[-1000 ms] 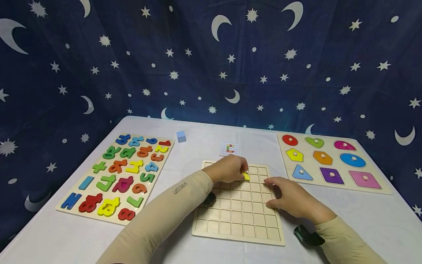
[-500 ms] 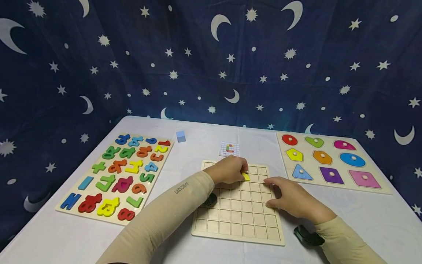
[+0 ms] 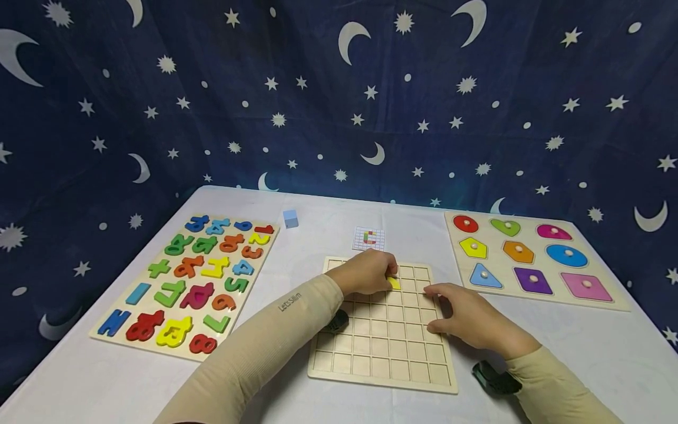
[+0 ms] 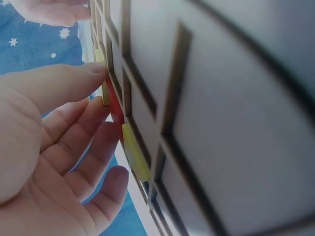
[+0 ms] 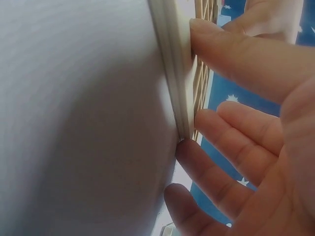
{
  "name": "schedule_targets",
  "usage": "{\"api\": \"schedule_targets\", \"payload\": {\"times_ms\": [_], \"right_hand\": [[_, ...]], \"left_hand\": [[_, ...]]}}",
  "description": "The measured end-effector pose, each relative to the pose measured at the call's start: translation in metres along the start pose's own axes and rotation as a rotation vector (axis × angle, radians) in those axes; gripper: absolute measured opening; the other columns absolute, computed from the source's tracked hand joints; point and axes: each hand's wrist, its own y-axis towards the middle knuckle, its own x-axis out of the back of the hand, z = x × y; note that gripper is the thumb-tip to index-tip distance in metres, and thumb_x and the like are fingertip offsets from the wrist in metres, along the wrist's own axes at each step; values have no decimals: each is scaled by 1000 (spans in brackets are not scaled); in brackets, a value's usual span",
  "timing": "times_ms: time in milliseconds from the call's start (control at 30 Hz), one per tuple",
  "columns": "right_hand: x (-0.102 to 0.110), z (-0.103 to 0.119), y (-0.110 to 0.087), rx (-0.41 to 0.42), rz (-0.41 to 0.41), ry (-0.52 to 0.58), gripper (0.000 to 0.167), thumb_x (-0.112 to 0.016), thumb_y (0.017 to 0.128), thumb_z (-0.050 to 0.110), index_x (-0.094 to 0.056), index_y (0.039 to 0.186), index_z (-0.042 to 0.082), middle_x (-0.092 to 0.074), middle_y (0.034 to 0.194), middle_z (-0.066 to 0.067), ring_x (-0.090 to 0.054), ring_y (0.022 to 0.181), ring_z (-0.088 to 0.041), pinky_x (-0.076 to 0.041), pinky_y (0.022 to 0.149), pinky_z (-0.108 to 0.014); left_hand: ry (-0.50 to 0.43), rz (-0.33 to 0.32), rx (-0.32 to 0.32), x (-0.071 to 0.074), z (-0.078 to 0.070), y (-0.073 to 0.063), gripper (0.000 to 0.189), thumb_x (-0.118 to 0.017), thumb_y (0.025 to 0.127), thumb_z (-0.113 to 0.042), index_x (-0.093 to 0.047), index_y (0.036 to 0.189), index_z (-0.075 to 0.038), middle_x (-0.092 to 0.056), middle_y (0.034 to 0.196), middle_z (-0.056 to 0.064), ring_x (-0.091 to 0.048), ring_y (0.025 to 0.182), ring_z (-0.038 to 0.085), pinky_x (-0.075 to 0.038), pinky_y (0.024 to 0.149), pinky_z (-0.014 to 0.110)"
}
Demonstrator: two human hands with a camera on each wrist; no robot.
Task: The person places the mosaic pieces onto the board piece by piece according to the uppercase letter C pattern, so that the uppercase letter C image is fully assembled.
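Note:
My left hand [image 3: 365, 272] is over the far part of the wooden grid board [image 3: 381, 368]. Its thumb and fingers pinch a small yellow tile [image 4: 105, 94], also visible at the fingertips in the head view. Close behind those fingertips, in the left wrist view, a red tile [image 4: 115, 105] sits in the grid, with another yellow tile [image 4: 135, 153] beside it. The hand hides these two from the head camera. My right hand [image 3: 471, 315] rests at the board's right edge, thumb and fingertips against the rim [image 5: 182, 73], its fingers extended and loosely spread.
Beyond the board lies a small pattern card [image 3: 369, 238] printed with a coloured figure. A blue cube [image 3: 290, 219] stands back left. On the left is a number puzzle [image 3: 150, 288]; on the right, a knobbed shape puzzle [image 3: 500, 288]. A starry curtain [image 3: 318, 94] hangs behind.

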Motion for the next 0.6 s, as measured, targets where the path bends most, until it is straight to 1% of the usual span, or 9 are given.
{"api": "schedule_targets", "payload": {"times_ms": [167,333,500,600], "right_hand": [[1,-1,1,-4,2,1,67,-86,79,22,-57,136,1,-57,137,-17,-50,128,-40,-38,105,-57],[0,0,0,1,3,1,66,-86,79,23,-57,135,1,-57,136,-16,-50,128,-39,-38,105,-57],[0,0,-1,-1,7,2,66,-86,79,23,-57,135,1,-57,136,-16,-50,128,-40,-38,105,-57],[0,-1,0,-8,3,2,66,-86,79,23,-57,135,2,-57,137,-16,-50,128,-39,-38,105,-57]], "left_hand": [[-7,0,3,1,0,-1,22,-77,86,-10,-69,106,-9,-60,86,-6,-55,79,9,-45,76,21],[-27,3,12,5,0,-4,25,-77,87,-12,-68,110,-7,-61,88,-5,-56,82,10,-45,79,22],[-40,-2,14,13,5,-9,25,-73,91,-13,-67,114,-5,-65,100,-1,-59,93,12,-47,87,24],[-52,-9,15,18,9,-13,26,-71,92,-12,-66,116,-4,-66,106,2,-60,97,14,-48,89,26]]}}
